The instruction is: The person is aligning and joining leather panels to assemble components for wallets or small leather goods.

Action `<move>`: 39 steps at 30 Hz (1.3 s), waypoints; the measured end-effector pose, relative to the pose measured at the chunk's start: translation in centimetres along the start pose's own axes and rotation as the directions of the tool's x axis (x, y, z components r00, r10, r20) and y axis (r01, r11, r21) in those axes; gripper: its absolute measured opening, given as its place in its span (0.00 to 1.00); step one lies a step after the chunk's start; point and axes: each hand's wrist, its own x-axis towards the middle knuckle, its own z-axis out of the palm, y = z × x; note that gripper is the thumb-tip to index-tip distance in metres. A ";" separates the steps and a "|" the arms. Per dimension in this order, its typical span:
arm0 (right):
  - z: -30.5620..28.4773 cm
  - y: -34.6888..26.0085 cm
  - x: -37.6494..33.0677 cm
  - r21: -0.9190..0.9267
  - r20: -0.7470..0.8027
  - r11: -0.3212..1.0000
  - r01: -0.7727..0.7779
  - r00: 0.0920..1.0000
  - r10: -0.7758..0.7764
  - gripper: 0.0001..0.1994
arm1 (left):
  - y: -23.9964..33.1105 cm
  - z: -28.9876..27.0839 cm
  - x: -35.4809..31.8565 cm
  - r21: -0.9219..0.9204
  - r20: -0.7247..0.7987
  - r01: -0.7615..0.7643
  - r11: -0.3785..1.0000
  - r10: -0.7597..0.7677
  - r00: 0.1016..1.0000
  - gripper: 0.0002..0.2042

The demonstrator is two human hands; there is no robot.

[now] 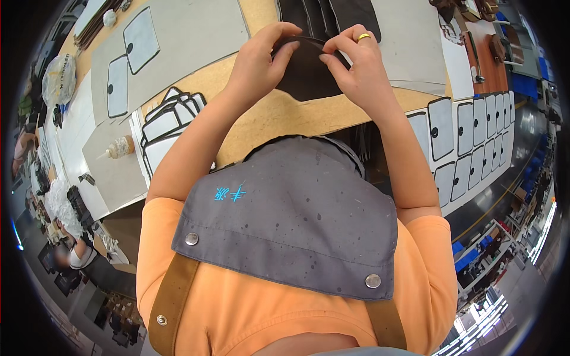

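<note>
Both my hands pinch the upper edge of a dark brown, leather-like sheet [309,80] above the tan workboard [261,127]. My left hand [261,59] is closed on its left end, thumb and fingers together. My right hand [361,68], with a gold ring on one finger, grips the edge to the right. Between the hands the edge bows slightly upward, and the sheet hangs or lies below it; its lower part rests near the board. Just beyond my fingers lie several similar dark brown pieces [323,15], side by side or overlapping.
Left of my left arm are a pile of white, black-edged pieces [169,124] and a small nozzle bottle [122,147]. Two pale panels [142,40] lie on grey card [202,35]. To the right, rows of black-edged panels [440,127] cover a white board. Another person [82,252] is at far left.
</note>
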 end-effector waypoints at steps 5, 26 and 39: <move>-0.8 -1.2 2.3 -0.141 -0.202 0.989 0.041 0.977 -0.069 0.08 | 2.0 -1.1 2.1 -0.197 -0.026 0.111 0.974 -0.119 0.993 0.09; -1.3 -2.8 5.9 -0.068 -0.305 0.967 0.247 0.917 -0.256 0.02 | 3.9 -2.8 4.9 0.314 -0.151 -0.241 0.918 0.299 0.942 0.05; -3.4 -4.8 6.4 0.097 -0.290 0.971 0.217 0.940 -0.181 0.03 | 4.8 -3.3 5.3 0.347 -0.152 -0.349 0.871 0.419 0.895 0.05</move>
